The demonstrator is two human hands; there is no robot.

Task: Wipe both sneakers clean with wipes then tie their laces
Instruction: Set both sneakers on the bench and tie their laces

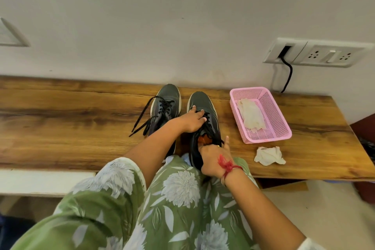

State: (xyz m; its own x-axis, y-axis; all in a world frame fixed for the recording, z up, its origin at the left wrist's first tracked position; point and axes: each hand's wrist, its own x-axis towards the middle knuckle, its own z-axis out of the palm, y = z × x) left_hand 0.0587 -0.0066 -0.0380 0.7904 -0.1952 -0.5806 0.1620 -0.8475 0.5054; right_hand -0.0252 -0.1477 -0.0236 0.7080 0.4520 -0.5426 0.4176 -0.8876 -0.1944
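Wooden top (60,124) open L of trailing laces (140,119); R side: pink basket (267,138) & crumpled wipe (268,155) obstruct; wall (182,26) behind.

brown wood-grain tabletop (60,124) | pink perforated plastic basket (267,139) on its right part | white wall socket panel (316,53) above | black cable (289,73) plugged in
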